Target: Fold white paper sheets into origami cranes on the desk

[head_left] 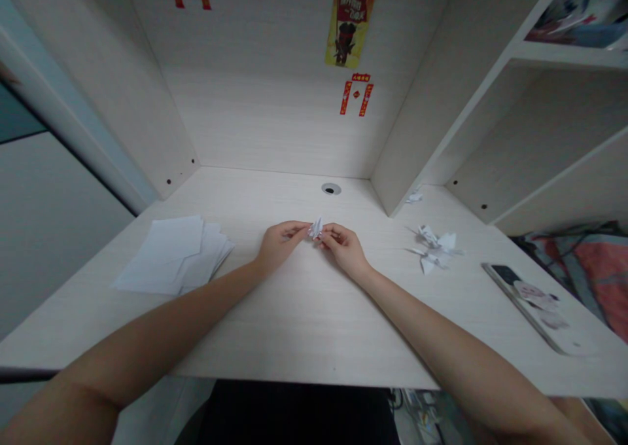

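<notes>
A small piece of folded white paper (316, 228) is pinched between my two hands, just above the middle of the desk. My left hand (283, 241) grips its left side between thumb and fingers. On the other side, my right hand (343, 245) holds it with the thumb and fingertips. The paper has pointed, layered folds, and the fingers cover its lower edges. To the right lie several folded white paper cranes (434, 245) in a loose group. A stack of white paper sheets (171, 255) is spread out left of my left hand.
A phone (534, 307) in a decorated case lies at the desk's right side. Behind my hands is a round cable hole (331, 189). An upright divider (417, 124) meets the desk at the back right, with more folded paper (415, 197) beside it.
</notes>
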`<state>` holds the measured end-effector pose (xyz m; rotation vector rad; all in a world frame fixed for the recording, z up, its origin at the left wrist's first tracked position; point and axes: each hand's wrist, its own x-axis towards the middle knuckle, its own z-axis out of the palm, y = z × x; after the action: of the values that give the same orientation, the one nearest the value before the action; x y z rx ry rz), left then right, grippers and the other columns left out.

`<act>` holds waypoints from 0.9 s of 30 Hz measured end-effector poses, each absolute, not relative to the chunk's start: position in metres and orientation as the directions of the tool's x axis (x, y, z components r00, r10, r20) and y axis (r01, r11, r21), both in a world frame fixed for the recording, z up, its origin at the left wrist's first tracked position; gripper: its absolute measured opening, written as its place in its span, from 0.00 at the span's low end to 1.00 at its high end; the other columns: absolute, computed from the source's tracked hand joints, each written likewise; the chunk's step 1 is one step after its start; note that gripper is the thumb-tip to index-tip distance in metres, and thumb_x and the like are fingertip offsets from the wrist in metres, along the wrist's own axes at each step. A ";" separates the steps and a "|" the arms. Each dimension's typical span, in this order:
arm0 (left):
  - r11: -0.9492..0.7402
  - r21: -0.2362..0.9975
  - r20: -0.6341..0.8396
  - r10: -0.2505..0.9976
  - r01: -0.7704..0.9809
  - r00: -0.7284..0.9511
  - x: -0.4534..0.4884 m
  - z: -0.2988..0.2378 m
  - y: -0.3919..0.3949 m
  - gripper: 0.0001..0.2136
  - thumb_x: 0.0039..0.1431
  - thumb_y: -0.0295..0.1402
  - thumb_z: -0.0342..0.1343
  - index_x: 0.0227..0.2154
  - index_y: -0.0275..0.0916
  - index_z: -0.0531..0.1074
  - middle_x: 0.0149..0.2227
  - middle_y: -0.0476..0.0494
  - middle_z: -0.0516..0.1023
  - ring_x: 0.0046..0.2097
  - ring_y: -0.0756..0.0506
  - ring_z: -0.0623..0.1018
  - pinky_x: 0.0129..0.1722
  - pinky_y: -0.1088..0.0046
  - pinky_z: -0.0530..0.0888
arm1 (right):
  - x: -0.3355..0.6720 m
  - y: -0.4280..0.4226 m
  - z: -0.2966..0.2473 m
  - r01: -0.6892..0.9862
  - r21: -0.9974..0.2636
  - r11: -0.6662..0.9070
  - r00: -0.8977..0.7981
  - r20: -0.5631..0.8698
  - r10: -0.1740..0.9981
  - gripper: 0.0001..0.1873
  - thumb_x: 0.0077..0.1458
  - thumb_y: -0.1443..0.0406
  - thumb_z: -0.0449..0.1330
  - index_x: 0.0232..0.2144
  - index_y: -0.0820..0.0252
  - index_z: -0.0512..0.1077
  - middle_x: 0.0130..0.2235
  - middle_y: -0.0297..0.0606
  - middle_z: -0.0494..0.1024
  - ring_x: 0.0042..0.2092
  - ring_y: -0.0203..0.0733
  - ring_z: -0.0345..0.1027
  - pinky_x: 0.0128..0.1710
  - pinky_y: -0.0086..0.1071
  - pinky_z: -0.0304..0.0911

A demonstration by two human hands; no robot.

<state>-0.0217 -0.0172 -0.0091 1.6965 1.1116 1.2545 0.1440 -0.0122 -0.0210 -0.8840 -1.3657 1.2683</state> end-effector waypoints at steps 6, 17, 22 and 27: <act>-0.405 0.851 0.378 0.914 0.334 0.143 -0.021 -0.002 -0.022 0.10 0.53 0.38 0.55 0.32 0.39 0.78 0.33 0.45 0.80 0.35 0.47 0.77 0.37 0.72 0.72 | 0.144 -0.013 -0.022 -0.095 -0.981 0.172 -0.239 0.190 0.952 0.11 0.46 0.57 0.61 0.29 0.59 0.71 0.27 0.35 0.76 0.28 0.35 0.68 0.31 0.30 0.63; -0.314 0.919 0.287 0.948 0.240 0.140 -0.019 -0.005 -0.020 0.11 0.51 0.39 0.56 0.32 0.37 0.77 0.35 0.44 0.80 0.37 0.45 0.78 0.40 0.70 0.73 | 0.144 -0.016 -0.020 -0.039 -0.961 0.275 -0.142 0.277 0.950 0.12 0.48 0.58 0.59 0.34 0.59 0.69 0.29 0.34 0.74 0.28 0.35 0.67 0.31 0.29 0.63; -0.206 0.976 0.193 0.968 0.069 0.161 -0.019 -0.008 -0.018 0.13 0.48 0.40 0.59 0.34 0.35 0.74 0.35 0.42 0.80 0.37 0.45 0.79 0.40 0.68 0.74 | 0.146 -0.020 -0.013 0.134 -0.923 0.362 -0.052 0.358 0.932 0.11 0.49 0.58 0.59 0.34 0.57 0.70 0.33 0.37 0.76 0.30 0.38 0.69 0.32 0.31 0.64; -0.128 0.992 0.125 0.975 0.008 0.182 -0.020 -0.008 -0.016 0.12 0.48 0.39 0.59 0.33 0.37 0.70 0.28 0.44 0.80 0.32 0.46 0.79 0.34 0.70 0.74 | 0.145 -0.025 -0.009 0.190 -0.883 0.430 -0.107 0.416 0.903 0.19 0.46 0.58 0.62 0.42 0.55 0.70 0.41 0.39 0.76 0.32 0.38 0.70 0.35 0.33 0.65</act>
<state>-0.0201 -0.0164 -0.0078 1.3971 1.0242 1.1538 0.1447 -0.0253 -0.0089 -0.9870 -1.5844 0.8107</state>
